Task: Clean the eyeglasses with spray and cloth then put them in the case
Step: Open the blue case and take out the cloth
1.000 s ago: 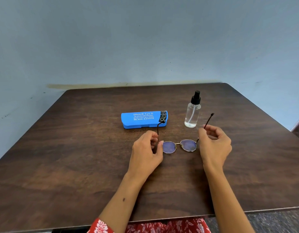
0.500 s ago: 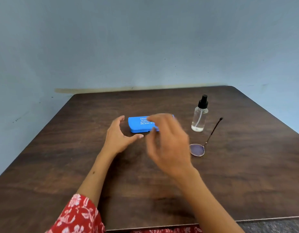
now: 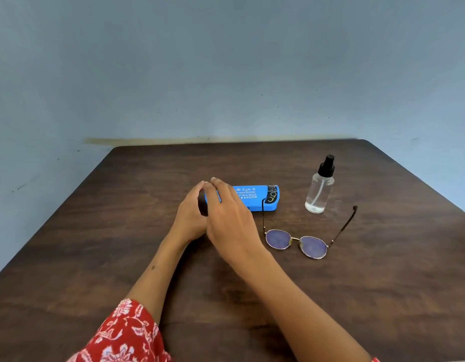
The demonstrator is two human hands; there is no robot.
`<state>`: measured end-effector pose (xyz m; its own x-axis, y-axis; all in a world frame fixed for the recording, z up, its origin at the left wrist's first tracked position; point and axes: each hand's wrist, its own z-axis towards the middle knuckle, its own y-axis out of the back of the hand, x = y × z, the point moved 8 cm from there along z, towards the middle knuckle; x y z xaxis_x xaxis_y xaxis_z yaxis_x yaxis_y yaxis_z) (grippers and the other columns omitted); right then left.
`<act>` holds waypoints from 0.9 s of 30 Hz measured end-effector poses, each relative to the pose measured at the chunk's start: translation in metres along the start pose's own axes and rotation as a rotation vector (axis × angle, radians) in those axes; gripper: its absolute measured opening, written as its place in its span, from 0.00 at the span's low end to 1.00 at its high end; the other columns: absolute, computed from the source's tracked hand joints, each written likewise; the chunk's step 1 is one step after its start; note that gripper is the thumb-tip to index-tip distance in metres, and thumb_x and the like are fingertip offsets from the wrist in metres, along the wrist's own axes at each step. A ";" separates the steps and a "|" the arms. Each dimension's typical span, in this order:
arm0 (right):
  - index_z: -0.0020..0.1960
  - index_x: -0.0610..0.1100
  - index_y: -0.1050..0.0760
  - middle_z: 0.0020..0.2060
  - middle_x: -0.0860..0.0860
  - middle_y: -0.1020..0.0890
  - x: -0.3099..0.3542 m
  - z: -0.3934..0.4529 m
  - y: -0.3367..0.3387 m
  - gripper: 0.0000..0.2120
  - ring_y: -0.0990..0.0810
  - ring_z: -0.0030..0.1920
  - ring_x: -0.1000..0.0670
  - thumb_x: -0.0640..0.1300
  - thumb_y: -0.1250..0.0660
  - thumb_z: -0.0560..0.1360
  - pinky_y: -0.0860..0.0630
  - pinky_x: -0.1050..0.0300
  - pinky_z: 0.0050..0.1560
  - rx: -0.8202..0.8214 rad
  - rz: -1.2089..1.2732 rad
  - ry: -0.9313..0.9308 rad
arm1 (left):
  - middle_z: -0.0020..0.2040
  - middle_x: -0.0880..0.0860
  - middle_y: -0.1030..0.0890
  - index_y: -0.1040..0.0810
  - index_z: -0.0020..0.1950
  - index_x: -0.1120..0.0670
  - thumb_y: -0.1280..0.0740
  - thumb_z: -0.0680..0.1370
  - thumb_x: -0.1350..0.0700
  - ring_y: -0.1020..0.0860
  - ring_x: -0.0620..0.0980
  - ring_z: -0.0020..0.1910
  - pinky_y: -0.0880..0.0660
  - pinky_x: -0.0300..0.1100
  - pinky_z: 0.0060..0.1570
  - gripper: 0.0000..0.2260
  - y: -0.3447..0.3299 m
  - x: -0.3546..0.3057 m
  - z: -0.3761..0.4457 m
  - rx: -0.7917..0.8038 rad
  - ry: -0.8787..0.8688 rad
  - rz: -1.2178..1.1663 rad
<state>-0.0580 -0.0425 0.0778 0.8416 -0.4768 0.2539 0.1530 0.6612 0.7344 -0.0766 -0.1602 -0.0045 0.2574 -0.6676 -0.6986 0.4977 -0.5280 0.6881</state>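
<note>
The blue eyeglass case [image 3: 255, 197] lies closed on the brown table [image 3: 383, 296], past the middle. Both hands meet at its left end. My left hand [image 3: 188, 214] curves its fingers round that end. My right hand [image 3: 230, 220] lies across the case's top with fairly straight fingers and hides its left part. The round, metal-framed eyeglasses [image 3: 295, 242] rest on the table to the right of my hands, temples unfolded and pointing away; neither hand touches them. A clear spray bottle [image 3: 319, 190] with a black nozzle stands upright behind the glasses. No cloth is in view.
A pale blue wall runs behind the table's far edge. The table's right corner falls away just past the bottle. A red floral sleeve [image 3: 127, 335] shows at the bottom left.
Both hands have let go of the glasses, which now lie on the table. The hands moved left and forward and closed in on the left end of the blue case.
</note>
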 end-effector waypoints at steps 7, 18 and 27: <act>0.61 0.36 0.30 0.60 0.41 0.27 -0.021 -0.012 -0.015 0.16 0.28 0.59 0.42 0.32 0.39 0.73 0.28 0.51 0.52 0.347 -0.077 -0.112 | 0.75 0.51 0.39 0.45 0.76 0.53 0.25 0.65 0.57 0.41 0.49 0.73 0.41 0.43 0.69 0.44 0.000 0.007 -0.002 -0.019 0.040 -0.138; 0.75 0.34 0.53 0.74 0.38 0.46 -0.061 0.005 -0.053 0.30 0.48 0.75 0.41 0.39 0.42 0.79 0.47 0.50 0.72 0.386 -0.341 -0.202 | 0.73 0.52 0.34 0.44 0.75 0.54 0.23 0.65 0.49 0.35 0.51 0.71 0.37 0.52 0.70 0.45 -0.004 0.009 0.006 0.002 0.037 -0.099; 0.73 0.34 0.45 0.70 0.39 0.36 -0.073 0.017 -0.066 0.32 0.41 0.72 0.40 0.43 0.34 0.75 0.41 0.48 0.71 0.507 -0.456 -0.248 | 0.68 0.52 0.28 0.34 0.71 0.53 0.21 0.63 0.51 0.30 0.50 0.67 0.33 0.49 0.66 0.39 0.001 0.012 0.012 -0.035 -0.002 -0.127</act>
<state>-0.1380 -0.0613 0.0218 0.5998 -0.7982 -0.0556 0.1504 0.0442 0.9876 -0.0832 -0.1751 -0.0101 0.1885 -0.5976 -0.7793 0.5546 -0.5901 0.5867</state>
